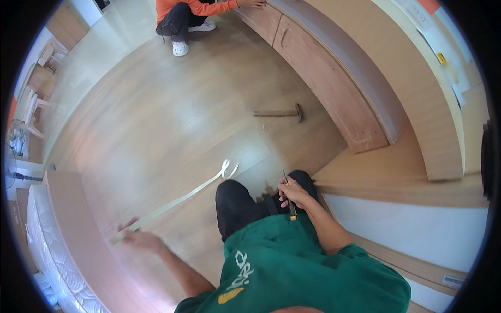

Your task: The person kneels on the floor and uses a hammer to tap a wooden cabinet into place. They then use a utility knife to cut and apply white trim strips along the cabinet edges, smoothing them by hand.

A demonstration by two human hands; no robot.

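The right hand (293, 194) sits just above the person's dark-trousered knee, its fingers (284, 201) wrapped tight round a slim tool (288, 195) with a yellowish butt that pokes out below the fist while a thin dark blade or shaft rises past the knuckles, so its long axis runs nearly straight away from the body. The left hand (140, 240) is blurred; its fingers seem pinched on the near end of a long pale strip (177, 201), though exactly how they close on it cannot be made out. From those fingers the strip runs up and to the right, away from the body, over the wooden floor (156, 115), and ends in a loose curl (228, 168) just left of the right-hand fingers and a little beyond them. Judging by that curl and the slight sag, the strip is light, thin and floppy, likely to twist or kink, so it is best pinched flat near an end or supported along its length instead of being lifted by the middle. Further out, beyond the right-hand fingers, a hammer (282, 112) lies flat on the floor, head toward the curved wooden cabinet (334, 88). Farthest off, a crouching person in an orange top (190, 10) reaches to that cabinet's front.
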